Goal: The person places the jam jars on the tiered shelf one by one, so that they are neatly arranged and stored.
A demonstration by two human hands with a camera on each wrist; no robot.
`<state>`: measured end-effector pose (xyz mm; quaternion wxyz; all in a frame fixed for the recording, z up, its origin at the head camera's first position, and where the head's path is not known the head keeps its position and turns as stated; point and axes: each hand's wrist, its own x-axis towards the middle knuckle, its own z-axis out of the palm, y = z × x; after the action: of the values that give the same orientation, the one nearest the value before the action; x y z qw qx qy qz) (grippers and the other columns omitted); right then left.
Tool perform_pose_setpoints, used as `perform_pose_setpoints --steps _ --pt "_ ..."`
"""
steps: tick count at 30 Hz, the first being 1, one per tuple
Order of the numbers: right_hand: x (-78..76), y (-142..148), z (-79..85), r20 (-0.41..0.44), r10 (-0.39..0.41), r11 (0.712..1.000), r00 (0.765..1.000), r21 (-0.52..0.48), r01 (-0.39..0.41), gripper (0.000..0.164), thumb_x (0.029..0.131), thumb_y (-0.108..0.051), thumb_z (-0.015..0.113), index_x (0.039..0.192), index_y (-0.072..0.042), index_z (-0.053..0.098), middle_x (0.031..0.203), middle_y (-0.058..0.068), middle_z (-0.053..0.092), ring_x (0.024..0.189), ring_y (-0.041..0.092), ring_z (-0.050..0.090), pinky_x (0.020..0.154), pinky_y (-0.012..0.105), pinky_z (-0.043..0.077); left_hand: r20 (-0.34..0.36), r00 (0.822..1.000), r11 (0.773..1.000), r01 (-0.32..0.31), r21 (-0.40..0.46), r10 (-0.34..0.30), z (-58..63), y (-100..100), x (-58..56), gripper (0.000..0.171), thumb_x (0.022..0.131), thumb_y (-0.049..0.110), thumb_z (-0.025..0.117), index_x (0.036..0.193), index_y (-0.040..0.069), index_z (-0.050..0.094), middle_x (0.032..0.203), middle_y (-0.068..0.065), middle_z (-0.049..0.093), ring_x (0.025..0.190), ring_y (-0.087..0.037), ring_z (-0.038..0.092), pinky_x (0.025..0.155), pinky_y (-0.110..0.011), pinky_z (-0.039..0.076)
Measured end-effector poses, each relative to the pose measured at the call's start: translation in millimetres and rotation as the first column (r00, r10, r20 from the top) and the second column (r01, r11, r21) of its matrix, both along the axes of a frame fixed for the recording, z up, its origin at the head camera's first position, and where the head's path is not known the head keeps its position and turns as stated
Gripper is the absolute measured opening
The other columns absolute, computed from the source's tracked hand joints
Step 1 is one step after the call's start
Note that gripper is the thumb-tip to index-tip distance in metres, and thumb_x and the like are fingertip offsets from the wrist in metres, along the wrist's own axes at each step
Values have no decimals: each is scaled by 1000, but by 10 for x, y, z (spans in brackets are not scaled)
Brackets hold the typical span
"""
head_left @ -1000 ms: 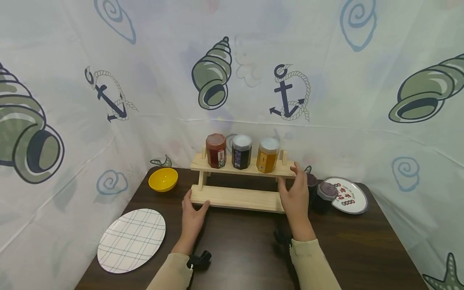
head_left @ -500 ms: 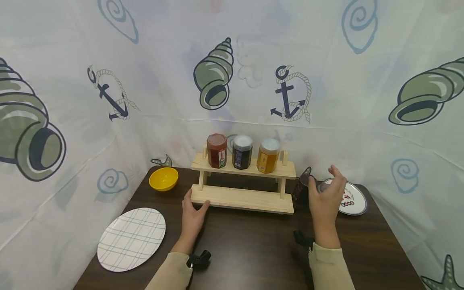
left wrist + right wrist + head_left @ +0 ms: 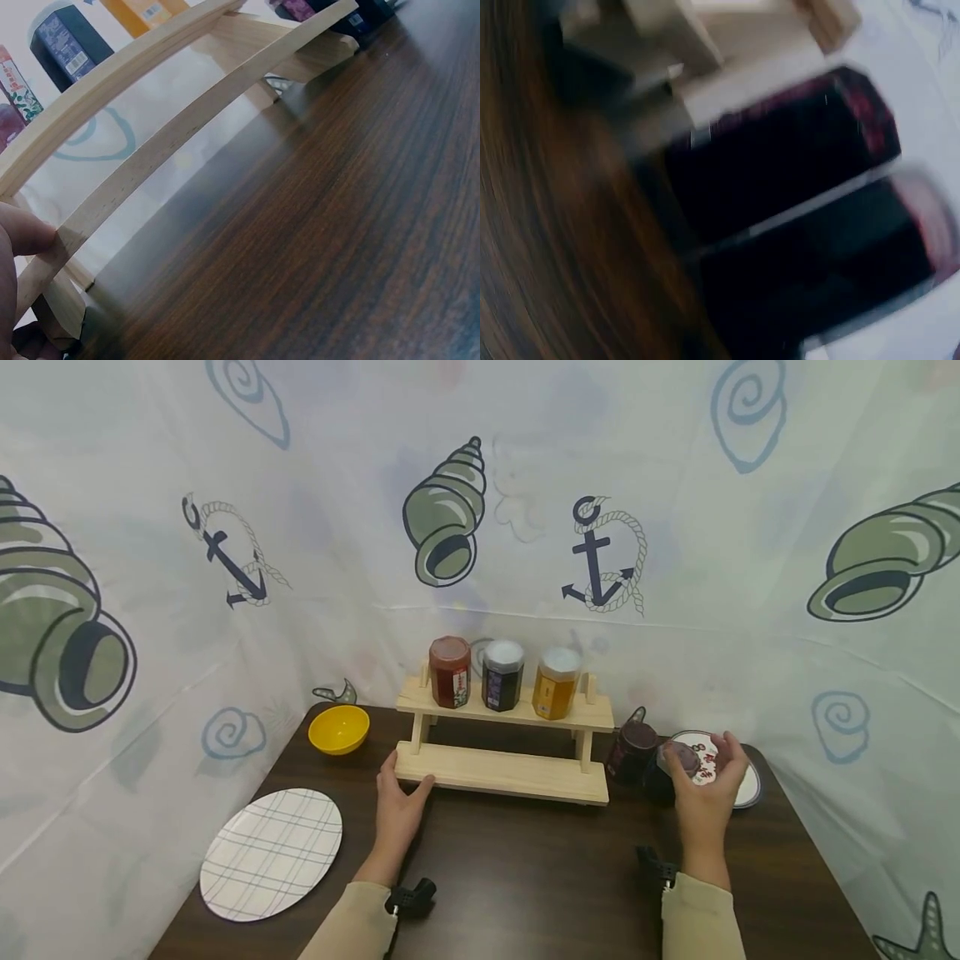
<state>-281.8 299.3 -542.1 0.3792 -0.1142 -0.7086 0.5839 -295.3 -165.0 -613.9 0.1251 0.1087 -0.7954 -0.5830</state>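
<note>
My left hand holds the left end of a two-tier wooden display stand, thumb against the lower plank's front edge. A dark jar stands right of the stand. Around its lid my right hand hovers, thumb and fingers spread wide. Beside that jar, closer to the stand, is another dark jar; the blurred right wrist view has both jars side by side. The upper tier carries a red-brown jar, a dark purple jar and an amber jar.
A yellow bowl sits at the back left, with a checked white plate nearer the front left. Behind my right hand lies a white plate with red lettering. A printed cloth hangs behind the dark wood table.
My right hand has left the stand's right end and moved right, past the nearer dark jar, to the other dark jar's lid. My left hand stays on the stand.
</note>
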Motion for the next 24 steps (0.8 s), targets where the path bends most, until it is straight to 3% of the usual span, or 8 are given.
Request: perform_pose_setpoints --steps 6,11,18,24 --pt "72 4 25 2 73 997 997 15 -73 95 89 -3 88 166 -16 34 159 20 46 152 30 42 134 39 29 -3 1000 1000 2 -14 -2 58 -30 -22 93 100 30 80 173 13 24 167 -25 33 156 -44 37 129 -65 28" --pt "34 -11 -30 -13 143 990 990 3 -142 96 88 3 87 165 -9 33 158 26 46 153 36 43 134 40 30 1 1000 1000 -4 -22 4 94 -59 -16 93 101 30 80 173 12 24 167 -25 33 158 -44 35 130 -65 27" --pt "-76 90 -262 22 139 990 990 33 -140 100 85 8 88 166 -12 33 159 17 48 147 21 50 129 29 35 11 1000 1000 1 -20 -1 69 -39 -13 93 100 29 80 172 12 24 167 -26 33 159 -43 35 131 -64 26" --pt "-40 104 -331 45 124 989 991 74 -127 100 83 10 88 166 -8 34 157 21 49 141 19 52 123 17 36 5 1000 1000 5 -14 -5 39 -1 -8 93 99 29 80 172 11 25 167 -25 33 158 -43 35 130 -65 26"
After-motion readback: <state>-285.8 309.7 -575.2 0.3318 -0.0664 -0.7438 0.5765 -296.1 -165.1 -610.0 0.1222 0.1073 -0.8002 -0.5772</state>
